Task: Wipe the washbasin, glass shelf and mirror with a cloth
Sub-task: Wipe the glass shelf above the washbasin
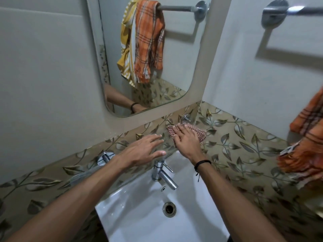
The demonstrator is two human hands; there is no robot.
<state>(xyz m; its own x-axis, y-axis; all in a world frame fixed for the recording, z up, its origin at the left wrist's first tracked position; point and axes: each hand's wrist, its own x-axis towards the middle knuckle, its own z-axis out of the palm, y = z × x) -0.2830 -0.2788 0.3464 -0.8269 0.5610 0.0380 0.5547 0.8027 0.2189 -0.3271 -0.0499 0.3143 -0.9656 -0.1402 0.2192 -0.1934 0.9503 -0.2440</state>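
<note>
My right hand [187, 142] lies flat with straight fingers on a red-and-white checked cloth [201, 133]. It presses the cloth onto the right end of the glass shelf [87, 172], close to the shelf's right chrome bracket [186, 117]. My left hand [143, 151] is open beside it, fingers stretched over the shelf's middle, holding nothing. The white washbasin [136, 212] is below both arms. The mirror [176, 55] hangs on the wall above the shelf and reflects my forearm.
A chrome tap [164, 175] stands at the basin's back, under my left thumb. The shelf's left bracket [104, 157] is on the leaf-patterned tiles. An orange checked towel [305, 142] hangs from a rail [276, 12] on the right wall.
</note>
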